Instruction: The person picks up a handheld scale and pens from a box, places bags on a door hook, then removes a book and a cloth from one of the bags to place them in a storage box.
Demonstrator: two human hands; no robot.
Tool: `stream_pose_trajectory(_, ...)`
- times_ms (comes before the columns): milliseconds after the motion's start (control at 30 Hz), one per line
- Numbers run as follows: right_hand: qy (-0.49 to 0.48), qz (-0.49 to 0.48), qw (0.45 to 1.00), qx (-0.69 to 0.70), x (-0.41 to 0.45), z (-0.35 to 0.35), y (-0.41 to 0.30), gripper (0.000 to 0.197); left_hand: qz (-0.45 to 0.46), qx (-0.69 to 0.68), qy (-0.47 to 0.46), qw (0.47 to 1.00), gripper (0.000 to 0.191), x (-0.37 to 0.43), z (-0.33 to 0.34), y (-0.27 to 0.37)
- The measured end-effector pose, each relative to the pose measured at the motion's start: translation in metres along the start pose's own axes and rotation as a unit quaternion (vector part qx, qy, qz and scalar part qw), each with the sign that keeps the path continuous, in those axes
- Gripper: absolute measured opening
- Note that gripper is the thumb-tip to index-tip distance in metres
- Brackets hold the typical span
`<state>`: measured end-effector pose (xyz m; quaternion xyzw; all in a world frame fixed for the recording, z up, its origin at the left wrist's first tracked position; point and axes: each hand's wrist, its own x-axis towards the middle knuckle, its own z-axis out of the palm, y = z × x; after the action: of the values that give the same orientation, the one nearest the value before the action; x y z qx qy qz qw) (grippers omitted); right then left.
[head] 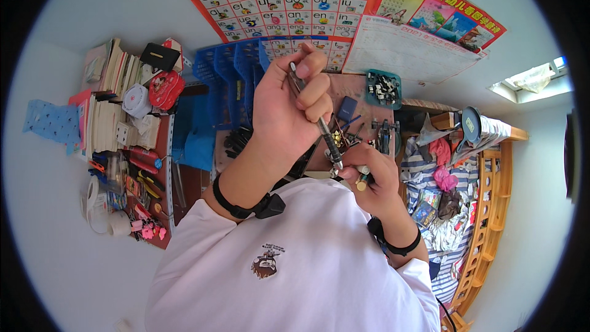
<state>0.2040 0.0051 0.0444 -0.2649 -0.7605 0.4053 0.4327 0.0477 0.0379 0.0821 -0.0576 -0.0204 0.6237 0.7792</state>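
My left hand (292, 101) is raised before my chest, its fingers curled round a pen with a clear barrel and black grip (330, 142). The pen slants down to the right, its silvery tip close to my right thumb. My right hand (375, 177) holds some small cylindrical pieces (362, 185), one with a gold-coloured end, between its bent fingers; what they are I cannot tell. Whether the right thumb touches the pen tip is unclear. Behind my hands, a desk (329, 87) bears a dark blue box (347, 109) and loose small parts.
A teal basket of small black and white pieces (384, 88) stands at the desk's back right. Blue plastic racks (226, 83) are at the back left. Further left, a shelf holds books (108, 122) and tins. To the right is a bed with a wooden rail (495, 212).
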Motion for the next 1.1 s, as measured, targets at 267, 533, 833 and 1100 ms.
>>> stream_pose_trajectory(267, -0.032, 0.028, 0.999, 0.007, -0.001, 0.0, 0.007, 0.022, 0.026, 0.14, 0.021, 0.99, 0.034, -0.009, -0.003, -0.006)
stream_pose_trajectory(533, -0.063, 0.042, 0.997, 0.024, -0.003, 0.011, 0.021, 0.009, 0.116, 0.142, 0.038, 0.982, 0.031, -0.021, -0.015, -0.005)
stream_pose_trajectory(833, -0.085, 0.126, 0.988, 0.006, 0.005, 0.029, 0.035, 0.011, 0.232, 0.037, 0.101, 0.967, 0.019, -0.042, -0.066, 0.034)
stream_pose_trajectory(1100, 0.004, 0.299, 0.954, 0.013, 0.008, -0.002, 0.047, 0.005, 0.468, 0.071, 0.271, 0.838, 0.019, -0.115, -0.159, 0.12)
